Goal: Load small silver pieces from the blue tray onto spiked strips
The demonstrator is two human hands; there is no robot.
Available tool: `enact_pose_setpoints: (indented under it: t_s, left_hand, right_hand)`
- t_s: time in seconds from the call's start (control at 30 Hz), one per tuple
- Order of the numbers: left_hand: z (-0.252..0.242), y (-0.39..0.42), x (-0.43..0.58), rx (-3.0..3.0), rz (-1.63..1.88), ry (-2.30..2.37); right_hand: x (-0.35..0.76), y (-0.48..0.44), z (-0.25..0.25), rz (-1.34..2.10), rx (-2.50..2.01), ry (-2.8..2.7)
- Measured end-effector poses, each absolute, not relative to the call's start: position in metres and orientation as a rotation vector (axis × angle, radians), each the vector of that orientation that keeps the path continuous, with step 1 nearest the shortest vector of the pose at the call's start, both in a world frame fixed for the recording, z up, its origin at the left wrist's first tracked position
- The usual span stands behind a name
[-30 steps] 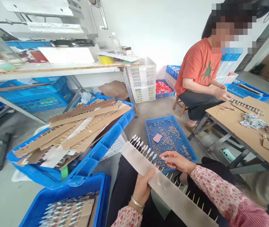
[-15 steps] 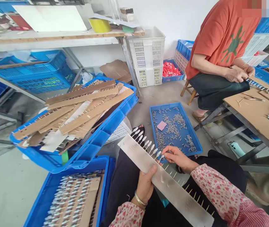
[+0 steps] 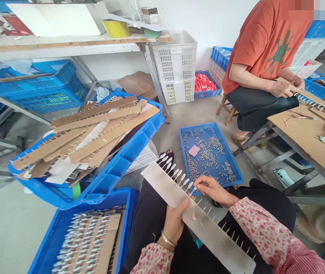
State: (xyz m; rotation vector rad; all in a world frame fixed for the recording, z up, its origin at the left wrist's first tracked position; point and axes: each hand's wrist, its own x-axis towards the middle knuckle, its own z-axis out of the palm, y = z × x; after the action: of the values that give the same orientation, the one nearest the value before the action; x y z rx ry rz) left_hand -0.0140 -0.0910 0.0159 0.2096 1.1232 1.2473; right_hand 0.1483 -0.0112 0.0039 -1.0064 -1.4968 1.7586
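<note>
A long grey-white cardboard strip (image 3: 216, 243) lies slantwise above my lap, with thin pointed sticks along its far edge. Small whitish spindle-shaped pieces (image 3: 176, 172) sit on the sticks of its left half; those on the right half are bare. My left hand (image 3: 176, 219) grips the strip near its middle, thumb on top and fingers beneath. At the far edge, my right hand (image 3: 209, 187) pinches one small spindle-shaped piece (image 3: 194, 189) at a stick. Beyond it, a shallow blue tray (image 3: 183, 142) holds many loose grey pieces and a pink paper square.
A tilted blue crate (image 3: 151, 129) heaped with cardboard strips stands at left, above another blue crate (image 3: 48, 228) of filled strips. A co-worker (image 3: 261, 57) sits at right beside a low table (image 3: 302, 131) with pliers. White baskets (image 3: 176, 68) stand by the wall.
The whole view has shifted slightly left. Both hands keep their places on the strip, with the right fingers still at the same small piece.
</note>
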Motion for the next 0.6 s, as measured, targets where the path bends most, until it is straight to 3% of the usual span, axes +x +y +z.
enact_pose_setpoints:
  t_s: [0.23, 0.6]
  left_hand:
    - [0.014, -0.09, -0.013, 0.216, 1.262, 1.142]
    - [0.007, -0.093, -0.011, 0.229, 1.269, 1.275]
  right_hand:
    - [0.135, -0.02, -0.002, 1.976, -1.06, -1.046]
    - [0.13, -0.034, -0.002, 1.942, -1.067, -0.98]
